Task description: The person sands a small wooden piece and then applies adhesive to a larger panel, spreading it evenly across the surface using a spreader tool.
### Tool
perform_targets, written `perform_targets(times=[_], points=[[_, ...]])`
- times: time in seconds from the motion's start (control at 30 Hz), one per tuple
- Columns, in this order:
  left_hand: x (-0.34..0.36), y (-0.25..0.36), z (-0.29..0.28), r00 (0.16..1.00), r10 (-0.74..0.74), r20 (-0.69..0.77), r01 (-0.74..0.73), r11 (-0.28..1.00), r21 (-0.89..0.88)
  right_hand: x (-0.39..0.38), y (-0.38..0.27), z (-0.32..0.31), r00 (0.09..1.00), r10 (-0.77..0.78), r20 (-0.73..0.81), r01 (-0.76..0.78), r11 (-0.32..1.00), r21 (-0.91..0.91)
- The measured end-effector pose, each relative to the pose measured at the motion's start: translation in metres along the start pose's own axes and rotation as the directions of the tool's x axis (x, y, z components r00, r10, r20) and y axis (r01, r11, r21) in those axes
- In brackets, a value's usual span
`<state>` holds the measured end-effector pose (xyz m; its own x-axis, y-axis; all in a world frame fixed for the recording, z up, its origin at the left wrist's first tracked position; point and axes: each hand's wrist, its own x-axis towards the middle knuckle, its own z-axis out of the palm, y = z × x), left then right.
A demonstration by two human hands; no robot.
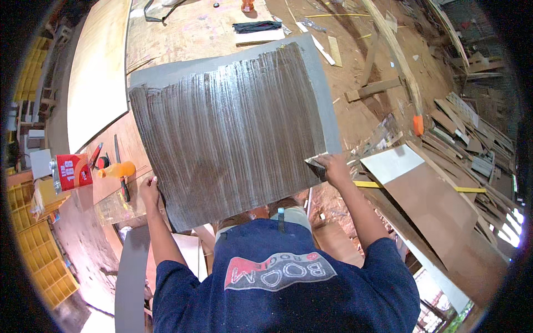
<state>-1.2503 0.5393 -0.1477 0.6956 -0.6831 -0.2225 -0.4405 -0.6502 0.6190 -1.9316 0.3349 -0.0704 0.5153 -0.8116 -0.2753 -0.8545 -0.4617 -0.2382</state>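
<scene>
A large grey sheet (233, 133) spans the middle, most of its face coated in streaky, glossy dark brown, with bare grey margins along the top and right. My left hand (149, 193) grips its lower left edge. My right hand (333, 171) is at the lower right edge, closed on a flat spreader (316, 166) smeared with dark coating. Beside my left hand, an orange bottle (114, 170), a red-labelled can (75, 172) and red-handled pliers (95, 155) lie or stand on the plywood bench.
A pale panel (97, 66) lies far left, a dark folded cloth (256, 27) at the back. A long timber (397, 53) with an orange end runs down the right. Loose board offcuts (455, 127) and a long brown board (422, 205) crowd the right; yellow crates (41, 261) sit lower left.
</scene>
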Motion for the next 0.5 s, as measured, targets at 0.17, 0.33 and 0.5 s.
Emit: perform_targets(times=[0.17,0.33,0.5], points=[[-0.004,0.020,-0.003,1.000,0.012,0.010,-0.013,0.995,0.100,-0.083,-0.010,0.022,0.998,0.023,-0.054,-0.021,0.999,0.025],[-0.004,0.014,0.002,1.000,-0.029,-0.005,0.028,0.999,-0.034,-0.121,-0.025,-0.021,0.897,0.109,0.428,-0.142,0.989,0.047],[-0.008,-0.001,-0.001,0.996,-0.072,-0.055,0.072,0.997,-0.003,-0.020,-0.047,-0.135,0.991,-0.084,0.101,0.014,0.830,0.558]])
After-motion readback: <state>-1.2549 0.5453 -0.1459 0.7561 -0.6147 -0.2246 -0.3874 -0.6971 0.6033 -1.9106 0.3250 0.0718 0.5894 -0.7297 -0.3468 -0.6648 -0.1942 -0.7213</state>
